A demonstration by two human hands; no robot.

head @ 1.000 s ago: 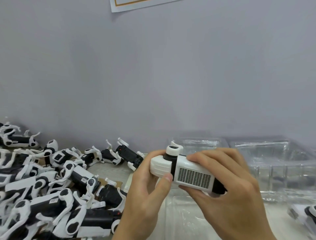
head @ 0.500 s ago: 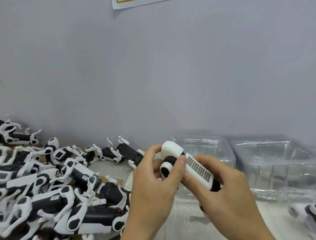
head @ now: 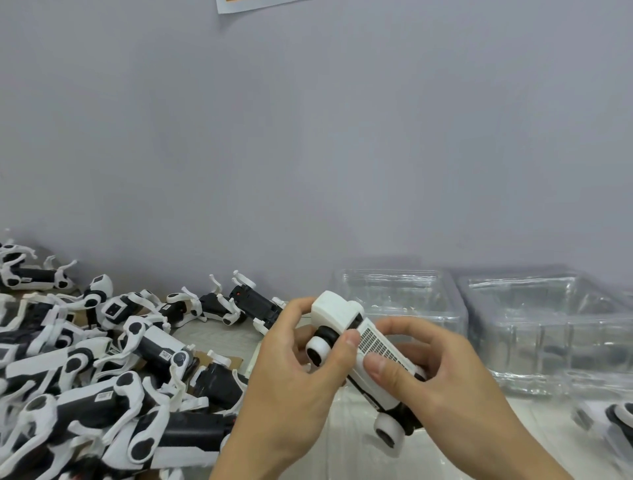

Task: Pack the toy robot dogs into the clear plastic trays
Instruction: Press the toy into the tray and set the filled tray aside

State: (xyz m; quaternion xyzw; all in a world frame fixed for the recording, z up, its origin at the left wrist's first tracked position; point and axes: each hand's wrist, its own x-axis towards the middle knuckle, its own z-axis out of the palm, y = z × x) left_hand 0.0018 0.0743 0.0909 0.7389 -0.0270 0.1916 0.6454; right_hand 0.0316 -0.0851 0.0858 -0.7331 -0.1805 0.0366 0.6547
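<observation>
Both hands, left [head: 291, 370], right [head: 442, 380], gripping toy dog [head: 363, 346]; clear trays [head: 548, 308] just beyond

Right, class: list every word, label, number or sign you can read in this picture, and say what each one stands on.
None can be read.
Paper sheet on the wall: cut off, its print unreadable.
Small stickers on the piled toy robot dogs: too small and blurred.
Held toy robot dog: only a dotted grille, no letters.

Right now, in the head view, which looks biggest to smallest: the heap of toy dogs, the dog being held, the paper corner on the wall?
1. Heap of toy dogs
2. Held dog, though nearness to the camera enlarges it
3. Paper corner, cut by the frame edge
</observation>
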